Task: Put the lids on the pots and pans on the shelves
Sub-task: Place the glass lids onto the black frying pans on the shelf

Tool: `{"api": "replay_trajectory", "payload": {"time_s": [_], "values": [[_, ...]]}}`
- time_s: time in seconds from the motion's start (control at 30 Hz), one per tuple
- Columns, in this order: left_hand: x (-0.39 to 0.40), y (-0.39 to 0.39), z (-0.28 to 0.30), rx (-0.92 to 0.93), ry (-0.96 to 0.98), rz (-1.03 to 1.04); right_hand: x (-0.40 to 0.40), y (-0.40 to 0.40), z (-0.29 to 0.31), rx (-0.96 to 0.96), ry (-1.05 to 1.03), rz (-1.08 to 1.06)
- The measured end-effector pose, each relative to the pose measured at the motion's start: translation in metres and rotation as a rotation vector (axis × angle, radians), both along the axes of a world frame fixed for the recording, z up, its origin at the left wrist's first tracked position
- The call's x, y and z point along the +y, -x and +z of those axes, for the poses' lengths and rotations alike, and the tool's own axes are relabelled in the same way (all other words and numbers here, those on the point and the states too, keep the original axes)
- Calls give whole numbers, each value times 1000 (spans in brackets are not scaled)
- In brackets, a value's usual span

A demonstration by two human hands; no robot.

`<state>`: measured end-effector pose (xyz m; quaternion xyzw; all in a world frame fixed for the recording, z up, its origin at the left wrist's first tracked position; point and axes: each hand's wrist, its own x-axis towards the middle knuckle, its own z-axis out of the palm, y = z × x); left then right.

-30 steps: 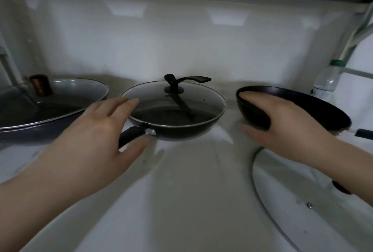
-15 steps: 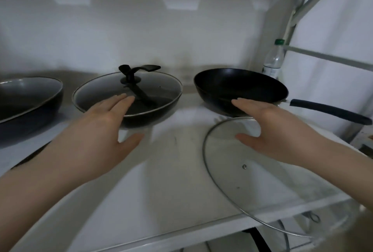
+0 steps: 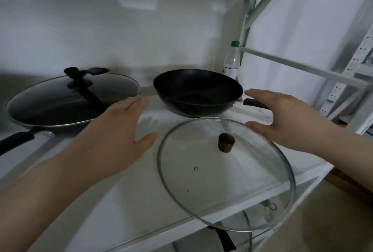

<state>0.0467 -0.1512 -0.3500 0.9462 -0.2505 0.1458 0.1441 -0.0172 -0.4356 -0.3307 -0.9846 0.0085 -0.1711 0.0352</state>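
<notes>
Glass lid [image 3: 224, 173] lies flat overhanging the shelf edge, before uncovered black wok [image 3: 197, 90].

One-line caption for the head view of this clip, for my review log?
Both open hands, left and right, reach toward a glass lid overhanging the shelf edge, before an uncovered black wok.

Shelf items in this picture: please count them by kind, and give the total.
Pans: 2, a lidded frying pan and an open black wok
Glass lids: 2, one on the frying pan, one loose lid at the shelf's front edge
Plastic bottles: 1
Total: 5
</notes>
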Motion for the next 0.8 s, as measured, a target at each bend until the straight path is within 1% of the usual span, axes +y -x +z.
{"api": "replay_trajectory", "payload": {"time_s": [0.33,0.47,0.57,0.63,0.73,0.8], "values": [[-101,8,-32,53,76,-2,-95,-19,-28,42,10,-12],[-152,12,-44,128,68,24,-135,-41,-44,73,4,-27],[-184,6,-57,167,-28,48,-158,-56,-56,135,7,-62],[-198,-1,-66,152,-121,68,-169,-64,-63,166,11,-80],[-209,-12,-76,56,-285,101,-179,-72,-71,117,14,-45],[-209,-17,-81,3,-312,104,-182,-75,-72,60,-4,4]]}}
